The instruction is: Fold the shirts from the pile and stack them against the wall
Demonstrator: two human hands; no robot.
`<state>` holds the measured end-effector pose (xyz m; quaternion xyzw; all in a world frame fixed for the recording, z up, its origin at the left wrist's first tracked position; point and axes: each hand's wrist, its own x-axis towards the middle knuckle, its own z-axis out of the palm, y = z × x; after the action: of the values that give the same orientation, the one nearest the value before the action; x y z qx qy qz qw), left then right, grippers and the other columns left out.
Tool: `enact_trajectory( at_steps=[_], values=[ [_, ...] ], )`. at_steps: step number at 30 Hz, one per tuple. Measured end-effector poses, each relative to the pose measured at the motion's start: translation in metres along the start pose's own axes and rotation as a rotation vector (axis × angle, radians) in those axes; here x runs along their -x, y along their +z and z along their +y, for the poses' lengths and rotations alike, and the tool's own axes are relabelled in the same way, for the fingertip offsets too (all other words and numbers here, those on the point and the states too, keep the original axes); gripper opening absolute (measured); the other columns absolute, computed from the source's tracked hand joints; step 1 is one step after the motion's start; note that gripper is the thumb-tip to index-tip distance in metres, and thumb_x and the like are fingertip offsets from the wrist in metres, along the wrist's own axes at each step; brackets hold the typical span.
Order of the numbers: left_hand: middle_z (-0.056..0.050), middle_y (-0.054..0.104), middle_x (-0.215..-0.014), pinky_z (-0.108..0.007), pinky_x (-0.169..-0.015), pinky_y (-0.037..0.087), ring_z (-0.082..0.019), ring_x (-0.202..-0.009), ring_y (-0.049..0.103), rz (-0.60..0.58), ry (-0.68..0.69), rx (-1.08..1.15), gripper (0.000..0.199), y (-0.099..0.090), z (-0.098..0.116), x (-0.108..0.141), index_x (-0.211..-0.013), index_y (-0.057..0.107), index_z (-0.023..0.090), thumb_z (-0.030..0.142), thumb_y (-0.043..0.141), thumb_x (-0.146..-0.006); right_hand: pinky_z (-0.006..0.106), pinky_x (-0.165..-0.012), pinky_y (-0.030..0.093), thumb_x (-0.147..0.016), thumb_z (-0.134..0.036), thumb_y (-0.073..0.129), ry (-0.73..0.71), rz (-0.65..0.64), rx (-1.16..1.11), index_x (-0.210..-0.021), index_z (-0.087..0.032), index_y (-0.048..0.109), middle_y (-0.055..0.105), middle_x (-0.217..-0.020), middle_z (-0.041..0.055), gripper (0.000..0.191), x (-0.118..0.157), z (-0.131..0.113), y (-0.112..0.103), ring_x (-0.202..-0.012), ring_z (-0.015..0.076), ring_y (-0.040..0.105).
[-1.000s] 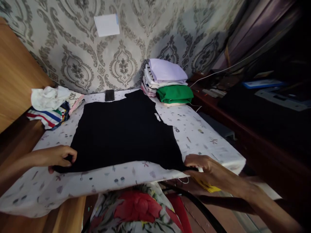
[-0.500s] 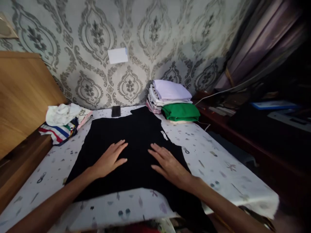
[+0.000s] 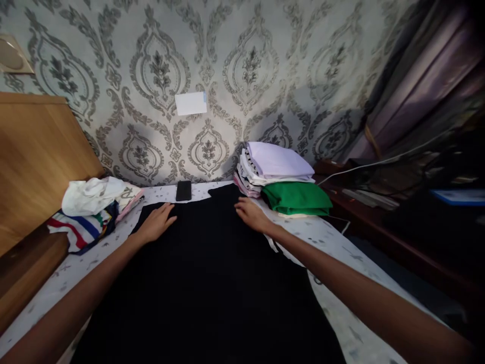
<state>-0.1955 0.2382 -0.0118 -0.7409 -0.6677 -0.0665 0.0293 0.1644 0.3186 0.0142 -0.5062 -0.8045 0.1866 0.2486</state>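
Observation:
A black garment [image 3: 215,273] lies spread over the patterned white cloth of the table, reaching down past the lower edge of the view. Near its far left corner my left hand [image 3: 156,221] rests flat on the fabric, fingers stretched out. On the far right part of the garment lies my right hand [image 3: 252,213], its fingers extended and holding nothing. A small white strip [image 3: 273,245] shows at the garment's right edge, below my right forearm.
Folded clothes, lilac [image 3: 282,161] and green [image 3: 297,197], are stacked at the back right. A black phone [image 3: 184,190] lies near the wall. Crumpled clothes [image 3: 93,197] sit at the left beside a wooden panel [image 3: 41,156].
Both hands have moved forward over the garment to its far part. The black fabric now covers more of the near table. The view has tilted up slightly.

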Motion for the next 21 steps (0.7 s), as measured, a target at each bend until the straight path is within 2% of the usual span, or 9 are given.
enact_trajectory(
  at_steps=[2, 3, 5, 7, 10, 13, 16, 18, 21],
  values=[
    [-0.019, 0.035, -0.162, -0.046, -0.117, 0.034, -0.029, -0.149, 0.035, -0.054, -0.071, -0.064, 0.056, -0.002, -0.003, -0.038, -0.151, 0.038, 0.013, 0.035, 0.036, -0.100, 0.040, -0.113, 0.042, -0.085, -0.006, 0.061, 0.109, 0.020, -0.031, -0.098, -0.011, 0.072, 0.067, -0.128, 0.0194, 0.018, -0.058, -0.006, 0.006, -0.133, 0.0295, 0.054],
    [-0.021, 0.036, -0.161, -0.049, -0.116, 0.034, -0.031, -0.148, 0.036, -0.076, -0.109, -0.090, 0.056, -0.002, -0.008, -0.052, -0.151, 0.038, 0.012, 0.030, 0.039, -0.098, 0.041, -0.109, 0.046, -0.084, -0.005, 0.062, 0.170, 0.019, -0.049, -0.098, -0.009, 0.071, 0.069, -0.121, 0.0211, 0.017, -0.081, -0.005, 0.009, -0.127, 0.0310, 0.058],
    [-0.023, 0.042, -0.156, -0.055, -0.112, 0.036, -0.035, -0.144, 0.042, -0.116, -0.155, -0.111, 0.055, 0.000, -0.024, -0.073, -0.148, 0.042, 0.012, 0.026, 0.044, -0.094, 0.041, -0.092, 0.056, -0.085, -0.007, 0.065, 0.294, 0.000, -0.092, -0.096, -0.006, 0.070, 0.073, -0.101, 0.0211, 0.012, -0.117, 0.003, 0.016, -0.104, 0.0306, 0.070],
    [-0.022, 0.053, -0.147, -0.053, -0.107, 0.042, -0.035, -0.136, 0.051, -0.157, -0.161, -0.107, 0.050, 0.002, -0.040, -0.082, -0.140, 0.052, 0.014, 0.026, 0.048, -0.091, 0.036, -0.073, 0.060, -0.088, -0.011, 0.066, 0.415, -0.024, -0.152, -0.098, -0.005, 0.068, 0.072, -0.086, 0.0154, 0.012, -0.138, 0.014, 0.025, -0.079, 0.0238, 0.072],
    [-0.016, 0.066, -0.131, -0.041, -0.099, 0.048, -0.029, -0.122, 0.061, -0.206, -0.121, -0.089, 0.040, 0.000, -0.054, -0.085, -0.126, 0.062, 0.017, 0.028, 0.051, -0.089, 0.027, -0.060, 0.057, -0.094, -0.022, 0.065, 0.537, -0.027, -0.242, -0.104, -0.010, 0.065, 0.068, -0.085, 0.0042, 0.015, -0.151, 0.026, 0.036, -0.066, 0.0127, 0.065],
    [-0.012, 0.070, -0.119, -0.036, -0.096, 0.048, -0.027, -0.114, 0.063, -0.201, -0.070, -0.080, 0.031, -0.009, -0.055, -0.078, -0.115, 0.064, 0.018, 0.027, 0.052, -0.088, 0.021, -0.053, 0.050, -0.095, -0.029, 0.067, 0.566, 0.016, -0.343, -0.095, -0.013, 0.063, 0.063, -0.077, -0.0018, 0.017, -0.152, 0.026, 0.035, -0.058, 0.0080, 0.057],
    [-0.011, 0.069, -0.116, -0.038, -0.097, 0.046, -0.028, -0.112, 0.062, -0.094, 0.001, -0.077, 0.026, -0.025, -0.051, -0.058, -0.111, 0.062, 0.019, 0.027, 0.048, -0.090, 0.019, -0.049, 0.044, -0.086, -0.022, 0.073, 0.484, 0.124, -0.468, -0.084, -0.015, 0.059, 0.056, -0.063, -0.0044, 0.016, -0.136, 0.022, 0.017, -0.050, 0.0065, 0.051],
    [-0.010, 0.068, -0.108, -0.039, -0.096, 0.046, -0.028, -0.105, 0.062, 0.039, 0.085, -0.082, 0.022, -0.035, -0.049, -0.034, -0.104, 0.061, 0.020, 0.027, 0.045, -0.091, 0.018, -0.052, 0.044, -0.082, -0.020, 0.072, 0.412, 0.201, -0.534, -0.083, -0.017, 0.057, 0.056, -0.064, -0.0043, 0.015, -0.111, 0.022, -0.001, -0.054, 0.0071, 0.054],
    [-0.009, 0.065, -0.094, -0.043, -0.093, 0.046, -0.029, -0.096, 0.061, 0.171, 0.215, -0.107, 0.019, -0.040, -0.046, 0.014, -0.093, 0.061, 0.022, 0.031, 0.043, -0.092, 0.021, -0.060, 0.048, -0.078, -0.022, 0.068, 0.172, 0.233, -0.587, -0.082, -0.019, 0.058, 0.060, -0.071, -0.0019, 0.010, -0.045, 0.031, -0.024, -0.067, 0.0122, 0.061]
  ],
)
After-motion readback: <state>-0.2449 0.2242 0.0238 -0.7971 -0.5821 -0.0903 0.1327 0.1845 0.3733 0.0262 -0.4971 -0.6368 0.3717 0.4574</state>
